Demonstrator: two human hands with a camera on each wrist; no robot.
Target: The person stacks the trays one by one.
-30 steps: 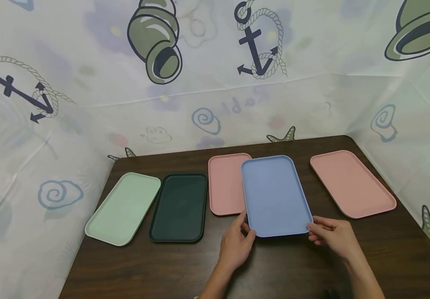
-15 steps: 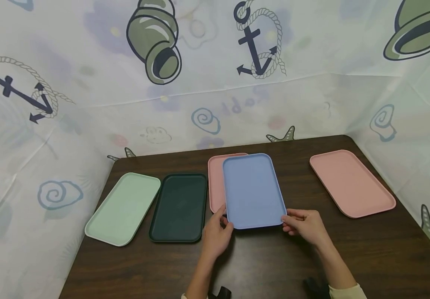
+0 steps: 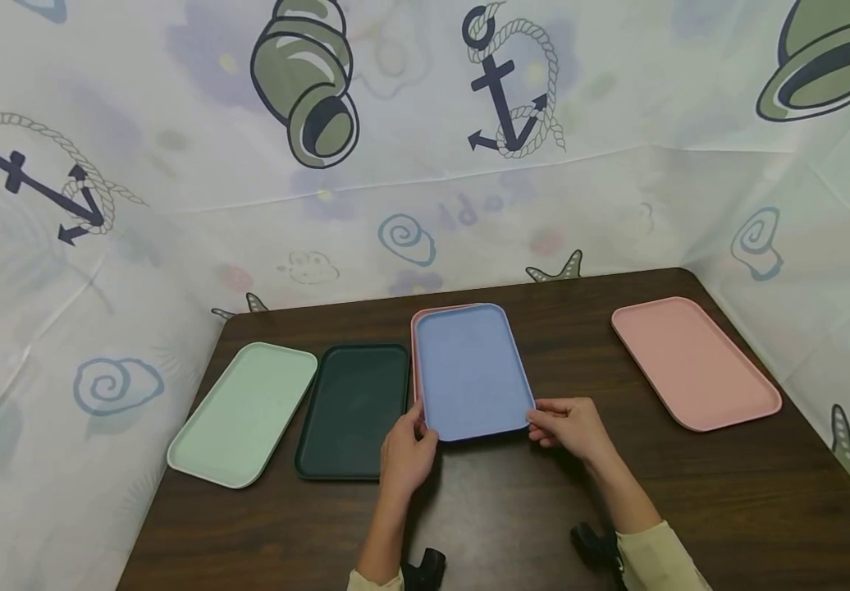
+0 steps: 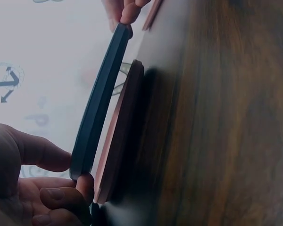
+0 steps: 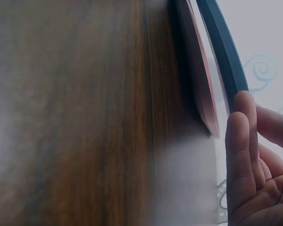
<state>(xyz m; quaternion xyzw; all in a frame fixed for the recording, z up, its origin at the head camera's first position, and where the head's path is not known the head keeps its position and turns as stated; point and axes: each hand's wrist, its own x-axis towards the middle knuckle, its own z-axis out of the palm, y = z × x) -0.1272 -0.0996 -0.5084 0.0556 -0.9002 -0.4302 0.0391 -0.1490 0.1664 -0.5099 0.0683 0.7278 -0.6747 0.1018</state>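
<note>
Both hands hold a blue tray [image 3: 472, 373] by its two near corners. My left hand [image 3: 406, 451] pinches the left corner between thumb and fingers, while my right hand [image 3: 571, 427] pinches the right one. Beneath it lies a pink tray [image 3: 415, 328], mostly hidden, with its left and top edges peeking out. In the left wrist view a gap shows between the raised blue tray [image 4: 101, 101] and the pink tray [image 4: 118, 136] below. The right wrist view shows the same gap, with fingertips under the blue tray [image 5: 226, 52].
A dark green tray [image 3: 354, 410] lies just left of the hands, close to a light green tray [image 3: 244, 414]. Another pink tray [image 3: 696, 361] lies at the right of the brown wooden table [image 3: 499, 525]. A patterned white cloth [image 3: 425, 180] hangs behind.
Both hands have carried the blue tray leftward and slightly away, so it now covers most of the middle pink tray. The other trays have stayed in place.
</note>
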